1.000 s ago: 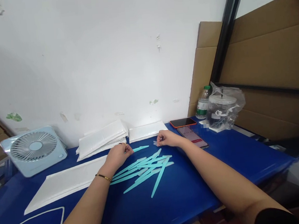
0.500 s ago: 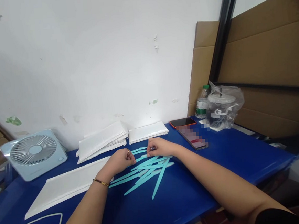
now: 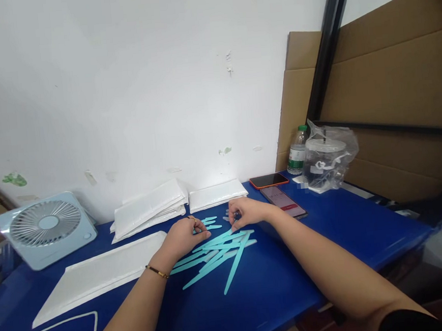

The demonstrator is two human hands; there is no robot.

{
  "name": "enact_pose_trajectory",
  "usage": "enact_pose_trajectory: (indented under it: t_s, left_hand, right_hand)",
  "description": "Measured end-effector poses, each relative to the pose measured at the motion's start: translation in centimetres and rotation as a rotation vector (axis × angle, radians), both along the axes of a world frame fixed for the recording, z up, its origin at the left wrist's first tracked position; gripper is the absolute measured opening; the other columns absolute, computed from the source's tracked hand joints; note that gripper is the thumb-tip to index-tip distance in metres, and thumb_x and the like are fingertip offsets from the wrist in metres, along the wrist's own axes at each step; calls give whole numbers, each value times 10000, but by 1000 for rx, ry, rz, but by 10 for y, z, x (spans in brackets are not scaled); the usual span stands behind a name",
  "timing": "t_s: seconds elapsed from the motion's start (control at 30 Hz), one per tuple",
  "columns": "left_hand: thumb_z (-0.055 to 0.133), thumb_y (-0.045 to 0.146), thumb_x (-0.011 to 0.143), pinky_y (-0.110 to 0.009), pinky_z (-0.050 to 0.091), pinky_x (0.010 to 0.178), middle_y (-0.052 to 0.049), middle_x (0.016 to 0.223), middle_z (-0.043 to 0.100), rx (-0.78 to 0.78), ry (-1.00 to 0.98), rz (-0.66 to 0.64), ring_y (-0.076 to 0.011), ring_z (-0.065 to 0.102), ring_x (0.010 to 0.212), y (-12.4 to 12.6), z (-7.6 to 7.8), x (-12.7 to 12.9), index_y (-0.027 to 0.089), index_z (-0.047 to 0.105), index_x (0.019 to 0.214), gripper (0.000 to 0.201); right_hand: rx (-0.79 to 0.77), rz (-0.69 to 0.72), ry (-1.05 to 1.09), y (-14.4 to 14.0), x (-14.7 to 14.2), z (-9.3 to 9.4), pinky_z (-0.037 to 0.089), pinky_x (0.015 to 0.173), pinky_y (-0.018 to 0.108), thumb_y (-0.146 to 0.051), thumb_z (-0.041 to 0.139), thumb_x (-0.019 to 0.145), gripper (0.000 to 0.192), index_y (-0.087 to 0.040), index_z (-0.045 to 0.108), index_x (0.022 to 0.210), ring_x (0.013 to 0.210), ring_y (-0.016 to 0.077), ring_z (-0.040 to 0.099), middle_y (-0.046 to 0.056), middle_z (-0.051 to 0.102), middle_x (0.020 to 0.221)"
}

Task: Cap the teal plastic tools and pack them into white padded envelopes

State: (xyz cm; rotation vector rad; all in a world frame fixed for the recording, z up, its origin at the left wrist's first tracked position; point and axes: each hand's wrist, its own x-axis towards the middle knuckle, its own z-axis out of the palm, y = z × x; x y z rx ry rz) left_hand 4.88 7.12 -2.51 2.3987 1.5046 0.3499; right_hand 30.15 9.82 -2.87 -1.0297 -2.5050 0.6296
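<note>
A loose fan of several turquoise eyebrow razors point(image 3: 216, 255) lies crossed over one another on the blue table. My left hand point(image 3: 184, 235) is just left of the pile's far side, thumb stretched out and fingers loosely bent, with nothing visible between them. Beside its fingertips is a small row of razors point(image 3: 210, 221), partly hidden behind the hand. My right hand point(image 3: 247, 211) reaches in from the right, fingertips pinched down at the far end of a razor in the pile. Small pale pieces point(image 3: 226, 216) show beside its fingers, too small to make out.
A flat white padded envelope point(image 3: 99, 269) lies left of the razors, with white envelope stacks point(image 3: 148, 209) against the wall. A light-blue fan point(image 3: 48, 227) and white cable point(image 3: 46, 329) are left. Phones point(image 3: 268, 181), a bottle point(image 3: 296, 154) and a bagged cup point(image 3: 328, 162) stand right.
Both hands have shifted slightly right. My left hand has loosened beside the small row, and my right hand has moved off that row toward the pile. The view has turned slightly.
</note>
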Motion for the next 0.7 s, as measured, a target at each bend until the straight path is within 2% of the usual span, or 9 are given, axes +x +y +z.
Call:
enact_pose_trajectory:
  t_s: [0.1, 0.2, 0.33, 0.4, 0.47, 0.6, 0.7]
  left_hand:
    - [563, 478, 715, -248, 360, 559, -4, 792, 648, -56, 4, -78, -164, 576, 696, -3, -3, 5, 236, 660, 723, 261]
    - [541, 420, 745, -249, 346, 547, -2, 731, 644, -41, 34, -81, -152, 563, 645, -1, -5, 5, 222, 637, 687, 228]
    - [512, 385, 770, -265, 350, 593, -15, 778, 654, 105, 69, -7, -170, 568, 695, 4, -3, -5, 220, 628, 693, 216]
    - [518, 377, 765, -270, 355, 610, -16, 783, 657, 126, 84, 61, -179, 573, 723, 7, 0, -11, 225, 637, 704, 203]
    - [538, 390, 748, -270, 360, 615, -15, 802, 658, 119, 79, 116, -184, 578, 752, 9, 2, -15, 232, 650, 742, 193]
    - [558, 442, 729, -263, 372, 617, -16, 837, 657, 72, 35, 90, -181, 587, 771, 5, 5, -9, 234, 660, 782, 237]
    - [534, 496, 734, -262, 378, 613, -27, 834, 659, 26, 18, 17, -185, 590, 763, -2, 4, 1, 222, 662, 774, 306]
  right_hand:
    - [-36, 60, -53, -3, -7, 1, 372, 575, 209, -351, 735, 619, 190, -187, 718, 715, 706, 135, 532, 19, 603, 797]
    - [-52, 51, -31, -3, -10, 1, 361, 555, 211, -350, 710, 653, 185, -173, 712, 709, 676, 130, 520, 18, 598, 755]
    - [28, -87, 24, 3, -2, -2, 371, 586, 215, -313, 714, 657, 143, -178, 694, 700, 707, 134, 519, 24, 576, 800]
    - [78, -187, 34, 7, 6, -4, 378, 611, 222, -313, 714, 659, 142, -181, 686, 703, 725, 140, 522, 27, 567, 814]
    - [101, -220, 38, 10, 13, -5, 386, 629, 226, -323, 710, 666, 159, -190, 687, 750, 743, 144, 529, 28, 564, 839]
    - [49, -26, -30, 9, 12, -5, 403, 670, 225, -310, 724, 655, 212, -218, 699, 845, 789, 151, 543, 24, 569, 875]
    - [10, 32, -96, 5, 3, -4, 409, 670, 223, -273, 739, 635, 195, -199, 706, 813, 775, 148, 544, 28, 569, 864]
